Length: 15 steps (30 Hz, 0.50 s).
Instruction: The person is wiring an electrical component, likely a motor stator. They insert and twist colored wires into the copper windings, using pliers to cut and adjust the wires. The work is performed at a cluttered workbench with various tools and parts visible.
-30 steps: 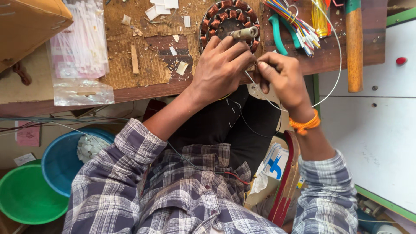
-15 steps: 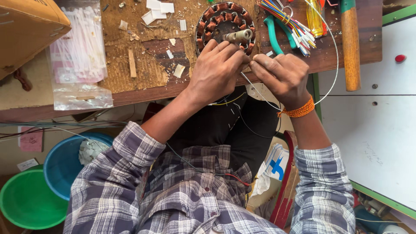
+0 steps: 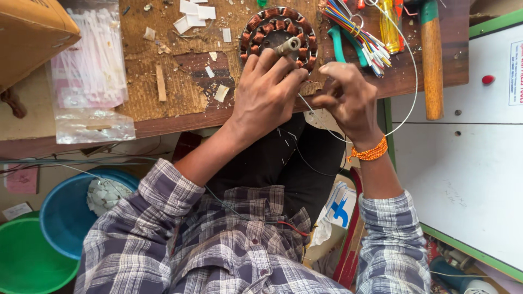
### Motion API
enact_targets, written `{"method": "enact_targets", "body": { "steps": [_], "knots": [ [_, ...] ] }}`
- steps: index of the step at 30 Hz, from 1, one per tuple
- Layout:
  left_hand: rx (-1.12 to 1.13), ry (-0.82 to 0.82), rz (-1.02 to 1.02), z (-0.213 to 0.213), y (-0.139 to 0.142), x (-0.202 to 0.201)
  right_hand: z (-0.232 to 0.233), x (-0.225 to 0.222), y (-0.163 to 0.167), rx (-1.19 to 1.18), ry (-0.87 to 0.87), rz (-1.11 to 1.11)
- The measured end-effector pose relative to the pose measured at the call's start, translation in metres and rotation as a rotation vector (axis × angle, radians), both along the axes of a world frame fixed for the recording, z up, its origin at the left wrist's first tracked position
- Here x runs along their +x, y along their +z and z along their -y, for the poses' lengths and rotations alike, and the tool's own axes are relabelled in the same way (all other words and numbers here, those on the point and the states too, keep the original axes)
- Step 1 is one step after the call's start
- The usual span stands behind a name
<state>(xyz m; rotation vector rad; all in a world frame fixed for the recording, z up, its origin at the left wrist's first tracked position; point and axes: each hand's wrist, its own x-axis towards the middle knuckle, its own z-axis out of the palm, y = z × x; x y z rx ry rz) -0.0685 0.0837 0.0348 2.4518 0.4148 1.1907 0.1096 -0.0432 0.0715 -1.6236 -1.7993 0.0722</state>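
Far left: green plastic tub (image 3: 24, 261) and blue plastic basin (image 3: 65, 209) on floor, touching, under bench edge. Above: tan cardboard box (image 3: 30, 27), clear plastic bag of white cable ties (image 3: 90, 65) just beside it on worn wooden bench top (image 3: 163, 103). White paper scraps (image 3: 193, 11) scattered toward centre.

Centre: round motor stator with copper-wound coils and steel shaft (image 3: 278, 35) flat on bench near front edge. Left hand (image 3: 267, 92) laid on stator's near rim, fingers spread and bent, pressing down; not closed around it.

Right of that: right hand (image 3: 348, 98) off bench edge, just beside stator, fingertips pinched together on thin white wire (image 3: 406, 81) looping up past bundle of multicoloured wires (image 3: 357, 32). Orange thread band (image 3: 370, 152) on wrist.

Far right: wooden-handled hammer (image 3: 433, 65) lengthwise on bench, well apart from hands; white panel with red button (image 3: 487, 79) beyond.
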Motion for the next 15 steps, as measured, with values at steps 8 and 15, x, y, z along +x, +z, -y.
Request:
{"method": "enact_targets", "body": {
  "steps": [8, 15],
  "knots": [
    [-0.091, -0.056, 0.006, 0.0, -0.003, 0.001, -0.01, 0.006, -0.003, 0.226, 0.096, 0.48],
    [-0.064, -0.031, 0.018, 0.0, -0.004, 0.001, -0.006, -0.017, 0.005, 0.132, -0.088, 0.421]
  ]
}}
